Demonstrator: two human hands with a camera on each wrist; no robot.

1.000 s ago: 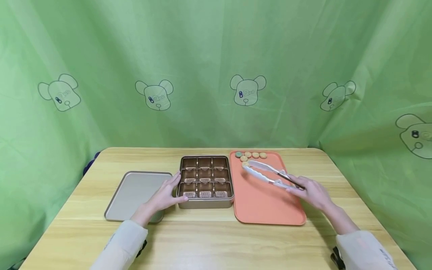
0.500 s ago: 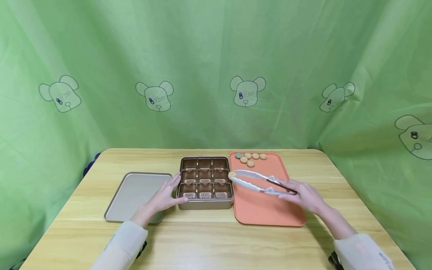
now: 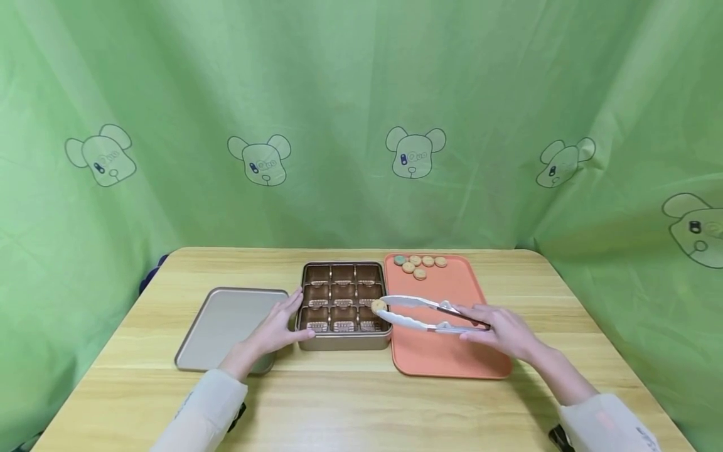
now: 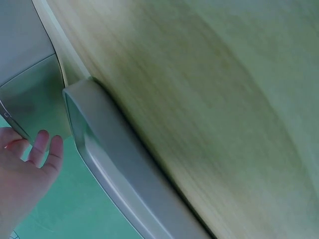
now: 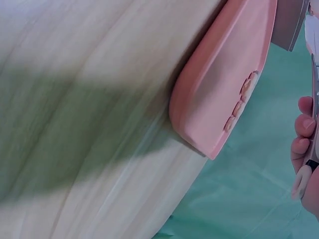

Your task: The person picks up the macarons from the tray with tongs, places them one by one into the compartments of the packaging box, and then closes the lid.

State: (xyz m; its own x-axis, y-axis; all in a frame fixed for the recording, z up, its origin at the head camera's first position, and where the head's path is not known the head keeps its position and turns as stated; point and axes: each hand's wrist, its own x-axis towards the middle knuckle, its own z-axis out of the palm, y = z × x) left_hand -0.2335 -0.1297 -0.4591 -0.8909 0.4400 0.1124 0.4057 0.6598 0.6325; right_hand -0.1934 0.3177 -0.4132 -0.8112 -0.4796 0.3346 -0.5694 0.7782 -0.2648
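Note:
In the head view my right hand (image 3: 504, 329) grips a pair of tongs (image 3: 411, 323) with white scalloped tips. A beige sandwich cookie (image 3: 378, 306), macaron-like, sits between the tips, over the right column of the brown divided box (image 3: 344, 343). My left hand (image 3: 275, 329) rests at the box's left front corner, thumb along the front rim and fingers against the left side. The left wrist view shows loosely extended fingers (image 4: 39, 148) at the box wall. In the right wrist view, curled fingers (image 5: 305, 124) hold the handle at the frame's edge.
A coral tray (image 3: 446, 358) adjoins the box's right side. Several beige cookies (image 3: 427, 260) and one green cookie (image 3: 400, 260) lie at its far end. Left of the box is a flat metallic lid (image 3: 234, 326), partly under my left forearm. A green curtain (image 3: 339, 207) hangs behind the table.
The tongs have lifted a cookie off the tray and carried it left and nearer, over the box. Another cookie on the tray has shifted slightly right. My left hand has stayed put.

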